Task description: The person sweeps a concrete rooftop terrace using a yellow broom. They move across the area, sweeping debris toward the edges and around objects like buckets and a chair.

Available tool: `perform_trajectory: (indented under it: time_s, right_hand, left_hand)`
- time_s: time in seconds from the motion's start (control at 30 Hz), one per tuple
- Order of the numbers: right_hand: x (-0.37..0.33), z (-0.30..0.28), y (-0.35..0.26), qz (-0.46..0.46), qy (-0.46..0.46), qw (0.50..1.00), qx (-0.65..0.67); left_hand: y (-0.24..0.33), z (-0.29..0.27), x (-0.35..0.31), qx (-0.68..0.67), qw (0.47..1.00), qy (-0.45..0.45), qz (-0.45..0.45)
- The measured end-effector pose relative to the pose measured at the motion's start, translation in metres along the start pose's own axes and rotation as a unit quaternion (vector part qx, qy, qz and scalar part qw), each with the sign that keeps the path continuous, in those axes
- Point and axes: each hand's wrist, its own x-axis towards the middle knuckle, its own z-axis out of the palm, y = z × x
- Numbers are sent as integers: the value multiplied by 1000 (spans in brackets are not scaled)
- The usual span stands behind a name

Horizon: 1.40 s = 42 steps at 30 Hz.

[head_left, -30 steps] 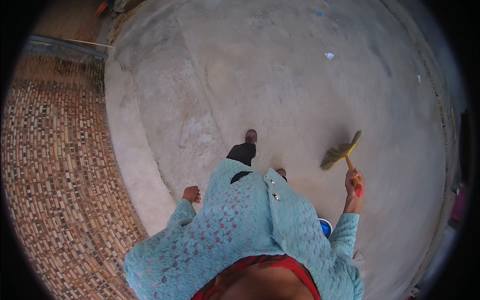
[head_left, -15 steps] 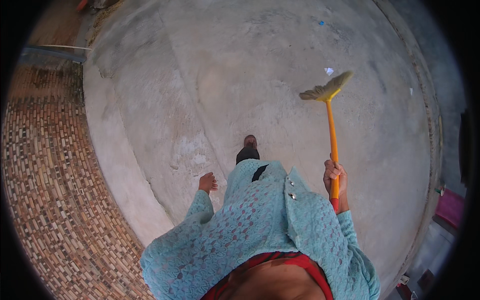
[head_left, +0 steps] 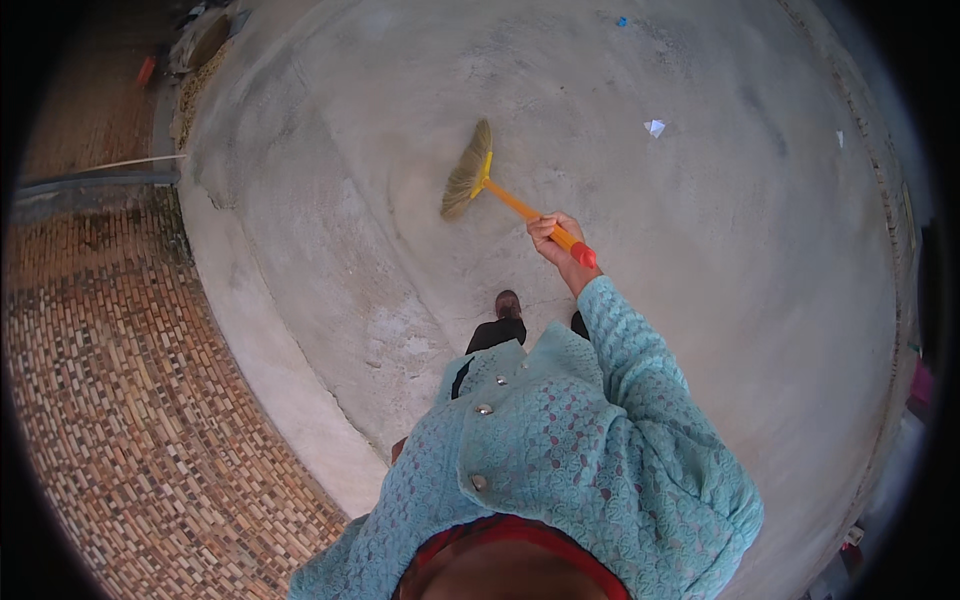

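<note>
My right hand (head_left: 556,238) grips a broom (head_left: 466,178) by its orange handle, close to the red end cap. The handle slants up to the left from my fist. At its far end a yellow holder carries a wide fan of tan bristles, turned to the left over the grey concrete floor (head_left: 340,240). Whether the bristles touch the concrete I cannot tell. Only a sliver of my left hand (head_left: 398,450) shows beside the pale blue knitted cardigan; its fingers are hidden.
A white scrap (head_left: 655,128) and a small blue scrap (head_left: 622,21) lie on the concrete ahead to the right. Brick paving (head_left: 160,400) runs along the left, beyond a pale concrete edge. A wall borders the far right. My brown shoe (head_left: 508,304) is below the broom.
My right hand has swung the broom from the right across to the left, ahead of my feet. My left hand has drawn back and is mostly hidden by the cardigan.
</note>
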Motion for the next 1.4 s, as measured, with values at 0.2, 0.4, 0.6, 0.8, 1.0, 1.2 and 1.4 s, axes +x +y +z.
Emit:
perform_trajectory:
  time_s: [0.2, 0.4, 0.6, 0.8, 1.0, 1.2, 1.4]
  right_hand:
    - [-117, -13, -71, -79, -17, 992, 96]
    - [-275, -55, -112, -244, -27, 957, 152]
    - [-363, -62, -137, -324, -35, 927, 187]
    - [-352, -18, -130, -342, -43, 937, 58]
    - [-322, -1, -97, -272, -81, 959, 29]
    - [-271, 37, -109, -165, -128, 978, 6]
    - [-178, 34, -150, -118, -85, 989, -14]
  left_hand:
    - [5, -33, 57, 25, 997, -64, 34]
    - [71, -117, 193, -531, 764, -78, -357]
    - [144, -170, 279, -492, 786, -115, -356]
    - [161, -170, 298, -460, 801, -113, -365]
    - [155, -157, 293, -415, 831, -119, -350]
    - [151, -164, 280, -367, 880, -110, -281]
    - [156, -167, 264, -355, 882, -96, -296]
